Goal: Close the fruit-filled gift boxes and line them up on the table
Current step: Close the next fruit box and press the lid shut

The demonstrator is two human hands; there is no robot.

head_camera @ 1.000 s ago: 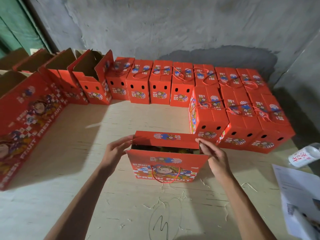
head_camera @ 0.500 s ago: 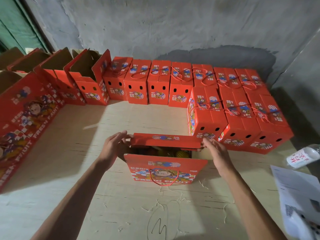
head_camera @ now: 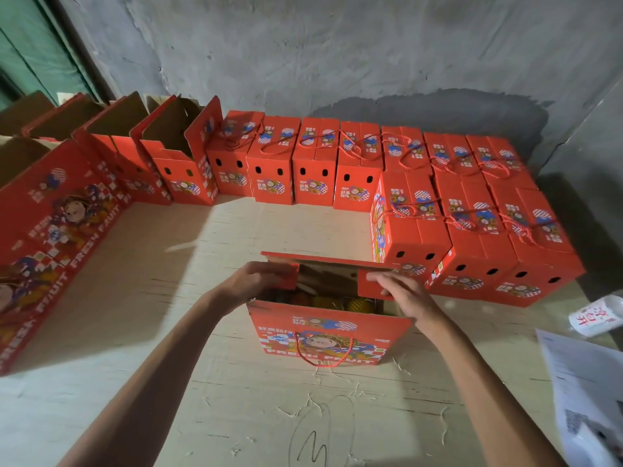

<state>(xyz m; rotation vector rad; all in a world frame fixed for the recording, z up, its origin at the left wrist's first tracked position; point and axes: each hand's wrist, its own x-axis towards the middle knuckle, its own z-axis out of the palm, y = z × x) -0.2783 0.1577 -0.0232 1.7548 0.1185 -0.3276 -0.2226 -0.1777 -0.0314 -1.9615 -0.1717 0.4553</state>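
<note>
Pressing on the two short end flaps of a red printed cardboard gift box [head_camera: 332, 335], both bare hands work at its open top near the front middle of the pale plywood table [head_camera: 209, 382]. Left hand [head_camera: 259, 281]: fingers curled over the left red end flap [head_camera: 286, 276], gripping it by its edge. Right hand [head_camera: 403, 294]: fingers extended and spread, laid flat on top of the right red end flap [head_camera: 372, 286], not closed around it. Between the flaps the box is still open; yellow and orange rounded fruit [head_camera: 340, 301] is visible inside, and the long rear flap stands raised behind. The front panel faces the camera and carries a cartoon print, white lettering and a red twisted cord handle [head_camera: 322, 355] hanging in a loop.

Closed red boxes of matching rectangular shape [head_camera: 317, 176] stand in a row along the rough grey plastered wall [head_camera: 337, 62], cord handles lying across their lids. A second row of three closed boxes [head_camera: 478, 237] sits in front at right, near the open box. Open-topped boxes with brown corrugated interiors [head_camera: 168, 136] stand at back left. White printed paper sheets [head_camera: 586, 392] lie at the right edge.
</note>
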